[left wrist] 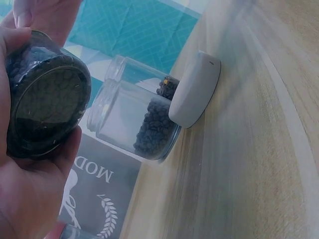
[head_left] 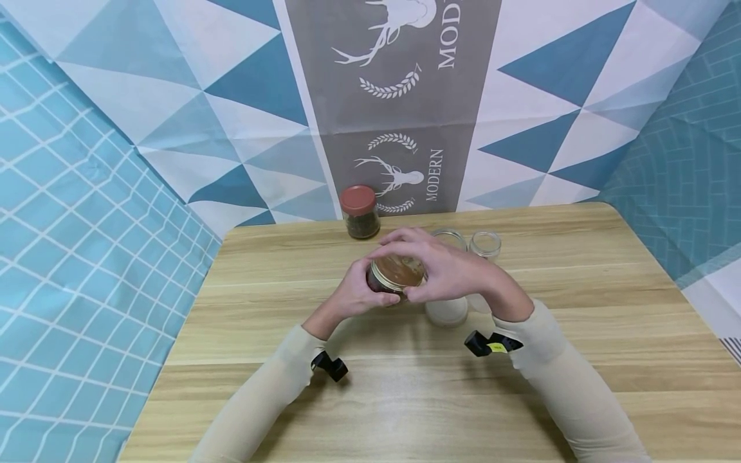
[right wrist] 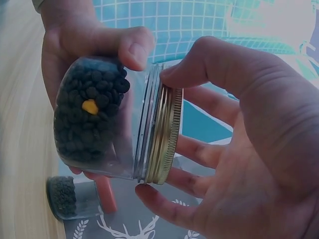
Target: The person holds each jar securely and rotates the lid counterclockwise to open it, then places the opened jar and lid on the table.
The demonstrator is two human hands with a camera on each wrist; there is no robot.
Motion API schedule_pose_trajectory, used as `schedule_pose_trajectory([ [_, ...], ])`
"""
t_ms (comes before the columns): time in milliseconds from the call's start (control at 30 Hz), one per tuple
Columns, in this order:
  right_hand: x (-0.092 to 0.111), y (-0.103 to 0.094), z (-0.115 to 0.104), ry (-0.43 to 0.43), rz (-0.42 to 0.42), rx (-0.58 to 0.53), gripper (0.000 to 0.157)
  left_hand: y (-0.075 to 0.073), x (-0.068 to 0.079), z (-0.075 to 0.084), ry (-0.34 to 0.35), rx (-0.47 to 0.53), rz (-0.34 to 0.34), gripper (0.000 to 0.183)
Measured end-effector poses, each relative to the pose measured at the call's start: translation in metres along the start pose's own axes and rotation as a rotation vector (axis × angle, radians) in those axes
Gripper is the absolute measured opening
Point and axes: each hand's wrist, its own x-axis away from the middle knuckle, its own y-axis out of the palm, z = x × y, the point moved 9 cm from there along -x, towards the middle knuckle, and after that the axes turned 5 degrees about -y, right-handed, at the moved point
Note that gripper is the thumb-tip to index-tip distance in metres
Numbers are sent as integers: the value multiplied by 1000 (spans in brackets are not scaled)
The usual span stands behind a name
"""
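A clear glass jar (right wrist: 92,119) of small dark pellets, with one yellow piece among them, is held up over the table, tilted. My left hand (head_left: 359,289) grips its body, thumb along the glass near the neck. Across the jar's mouth sits a gold screw lid (right wrist: 167,134), with a ribbed edge. My right hand (head_left: 446,267) holds this lid, the thumb at its rim and the fingers spread round the far side. In the left wrist view the jar's dark underside (left wrist: 50,109) faces the camera.
Behind the right hand stand two lidless jars, one at the right (head_left: 485,244), the other (left wrist: 144,122) partly filled with dark pellets. A white lid (head_left: 446,313) lies in front of them. A red-lidded jar (head_left: 360,212) stands at the table's back edge, against the patterned cloth.
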Motion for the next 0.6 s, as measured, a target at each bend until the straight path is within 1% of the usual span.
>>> schedule_pose_trajectory([
  [100, -1, -4, 1, 15, 40, -10, 72, -2, 0, 1, 7, -27, 24, 105],
  [167, -1, -7, 3, 41, 83, -20, 68, -4, -1, 2, 10, -46, 43, 99],
  [300, 0, -16, 11, 110, 148, -46, 65, -7, -1, 1, 4, -43, 64, 93],
  [433, 4, -22, 16, 171, 161, -64, 70, -14, 2, 1, -8, -34, 87, 89],
  [600, 6, -24, 21, 201, 185, -73, 72, -16, 3, -1, -6, -37, 109, 87],
])
